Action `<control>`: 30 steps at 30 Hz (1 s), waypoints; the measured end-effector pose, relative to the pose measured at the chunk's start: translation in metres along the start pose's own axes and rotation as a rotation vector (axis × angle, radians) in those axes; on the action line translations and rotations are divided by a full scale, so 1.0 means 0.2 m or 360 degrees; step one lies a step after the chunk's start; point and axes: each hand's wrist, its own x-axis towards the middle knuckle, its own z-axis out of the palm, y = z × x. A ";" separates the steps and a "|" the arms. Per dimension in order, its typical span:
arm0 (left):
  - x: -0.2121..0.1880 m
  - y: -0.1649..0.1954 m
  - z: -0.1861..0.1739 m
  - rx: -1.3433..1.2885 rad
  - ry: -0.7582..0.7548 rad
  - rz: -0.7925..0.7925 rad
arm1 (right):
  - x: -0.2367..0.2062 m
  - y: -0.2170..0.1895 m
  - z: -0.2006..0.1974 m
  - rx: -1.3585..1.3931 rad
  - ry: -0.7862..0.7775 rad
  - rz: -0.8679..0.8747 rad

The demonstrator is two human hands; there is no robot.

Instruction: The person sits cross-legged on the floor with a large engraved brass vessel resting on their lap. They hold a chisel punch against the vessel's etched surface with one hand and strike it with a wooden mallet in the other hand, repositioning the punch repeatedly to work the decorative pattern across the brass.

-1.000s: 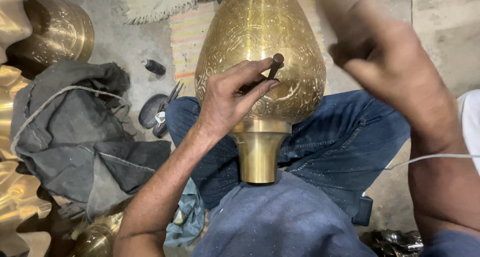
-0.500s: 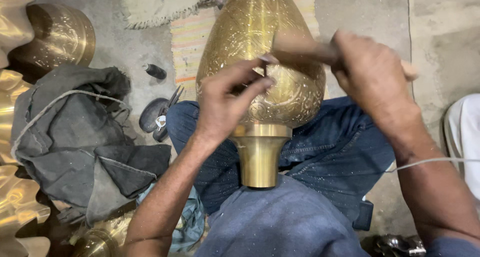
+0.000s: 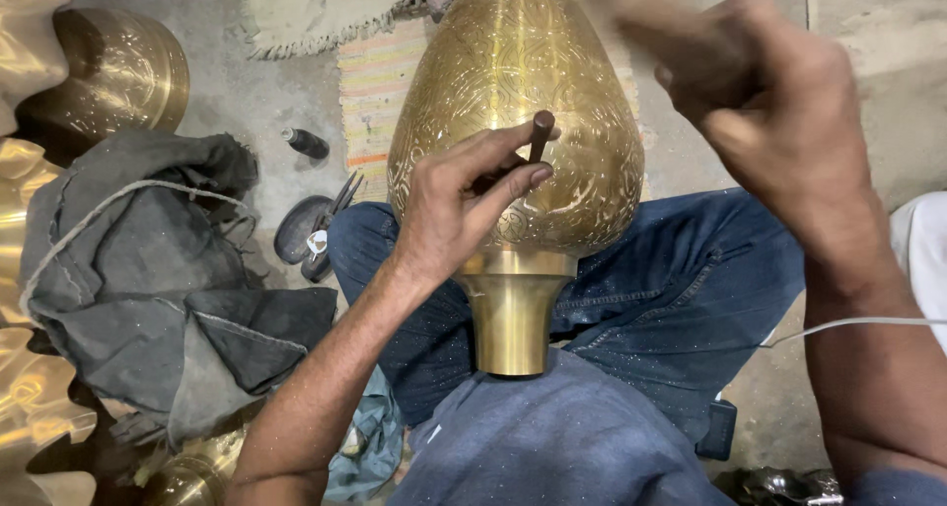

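- Two bare hands work over a large engraved brass vessel, pear-shaped, lying across the person's lap with its plain narrow neck pointing toward the near edge of the view.
- The left hand rests on the vessel's near side, thumb and fingers pinching a short dark punch whose tip meets the engraved surface.
- The right hand is raised at the far right, blurred, fingers curled into a fist; I cannot tell what it holds.
- The vessel's belly sits above blue jeans, between the knees.
- To the left lies a crumpled grey cloth with a cord across it.
- A round brass bowl stands at the far left.
- A small dark bottle lies on the floor near a striped mat.
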 end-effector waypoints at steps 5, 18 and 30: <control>0.00 0.00 -0.01 0.0088 0.0026 0.0130 | 0.01 -0.05 -0.04 -0.0578 -0.0101 -0.0154; 0.01 0.03 -0.02 -0.0005 0.0008 0.0106 | 0.03 -0.10 -0.06 0.0480 -0.0087 0.0468; 0.00 0.05 -0.04 0.0030 0.0008 0.0190 | 0.00 -0.15 -0.08 -0.0308 -0.0114 -0.0191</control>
